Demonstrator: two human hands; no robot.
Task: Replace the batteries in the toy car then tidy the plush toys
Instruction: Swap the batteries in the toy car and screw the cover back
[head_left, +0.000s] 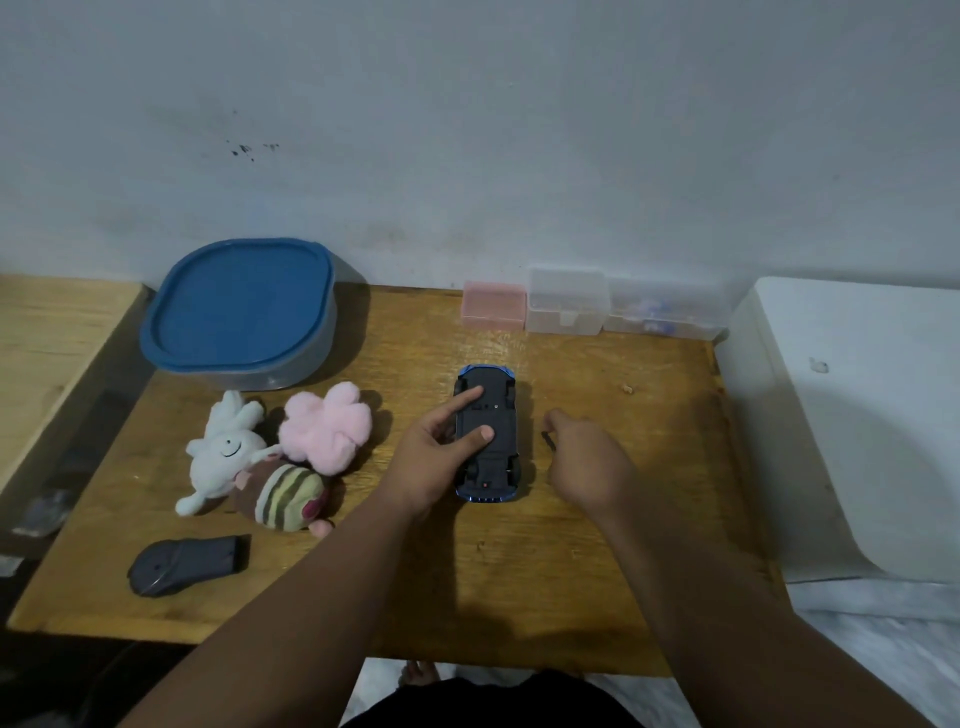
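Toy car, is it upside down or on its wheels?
Upside down. The toy car shows its dark underside and wheels facing up; fingers of the left hand rest on it. The right hand holds a small dark thing.

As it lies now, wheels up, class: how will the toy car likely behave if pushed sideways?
It would probably slide rather than roll: the toy car lies on its roof, wheels off the table. It is likely rigid and light, since its hard shell looks like plastic.
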